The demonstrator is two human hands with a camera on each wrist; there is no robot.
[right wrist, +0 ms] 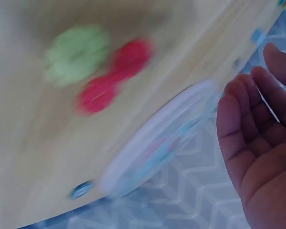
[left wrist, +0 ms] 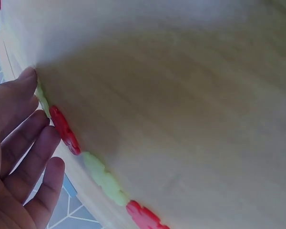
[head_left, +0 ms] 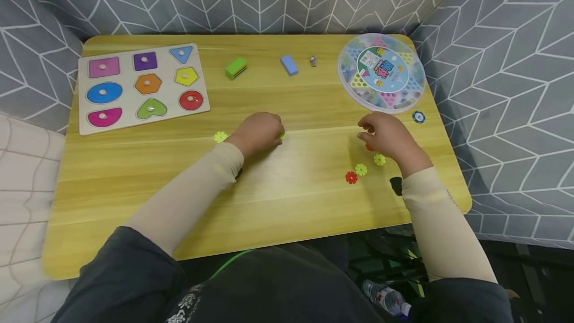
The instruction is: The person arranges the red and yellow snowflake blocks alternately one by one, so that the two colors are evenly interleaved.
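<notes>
My left hand (head_left: 262, 131) rests on the middle of the wooden table (head_left: 287, 203), and a small green snowflake piece (head_left: 282, 136) lies at its fingertips. In the left wrist view the fingers (left wrist: 24, 143) are loose and hold nothing; the index tip touches the table beside a green piece (left wrist: 42, 98). My right hand (head_left: 385, 136) hovers at the right above a red piece (head_left: 369, 147). Its palm (right wrist: 262, 143) is open and empty. Just behind that hand lie two green pieces (head_left: 379, 159) (head_left: 360, 169) and a red one (head_left: 352, 177). A yellow-green piece (head_left: 220, 137) lies left of my left wrist.
A shape puzzle board (head_left: 141, 86) sits at the back left. A round clear game box (head_left: 381, 73) stands at the back right, with a blue piece (head_left: 418, 117) beside it. A green block (head_left: 235, 68), a blue eraser (head_left: 289, 65) and a small object (head_left: 313, 61) lie along the back edge.
</notes>
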